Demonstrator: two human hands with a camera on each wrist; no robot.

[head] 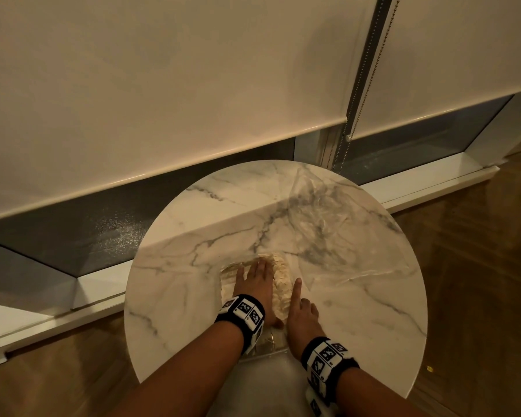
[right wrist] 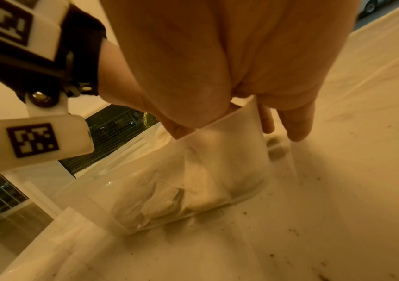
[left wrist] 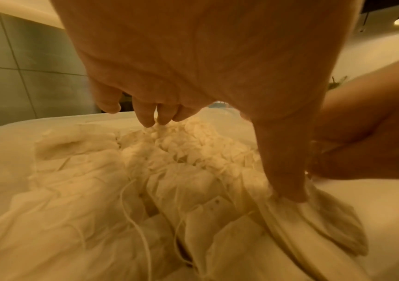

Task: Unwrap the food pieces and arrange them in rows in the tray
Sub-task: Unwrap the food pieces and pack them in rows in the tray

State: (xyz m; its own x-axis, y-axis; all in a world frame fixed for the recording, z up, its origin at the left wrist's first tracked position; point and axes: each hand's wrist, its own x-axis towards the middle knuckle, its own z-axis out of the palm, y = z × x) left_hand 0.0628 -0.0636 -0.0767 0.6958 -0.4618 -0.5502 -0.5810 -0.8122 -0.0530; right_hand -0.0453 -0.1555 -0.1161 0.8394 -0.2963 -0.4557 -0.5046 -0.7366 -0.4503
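Several cream paper-wrapped food pieces [head: 283, 281] with thin strings lie packed in rows in a clear plastic tray [head: 269, 340] near the round table's front. My left hand [head: 254, 281] lies flat over them, fingers spread and fairly straight. In the left wrist view its thumb [left wrist: 287, 180] presses down on an end piece [left wrist: 314, 218] and the fingertips touch the far pieces [left wrist: 181, 180]. My right hand [head: 301, 311] sits at the tray's right side, index finger stretched forward. In the right wrist view the clear tray wall [right wrist: 230, 152] runs between its thumb and fingers [right wrist: 297, 123], which pinch it.
The tray stands on a round marble-patterned table [head: 193, 266]. A crumpled sheet of clear plastic wrap [head: 328, 224] lies on the table's back right. Behind the table run a low white sill [head: 103, 284] and a drawn roller blind; wooden floor surrounds it.
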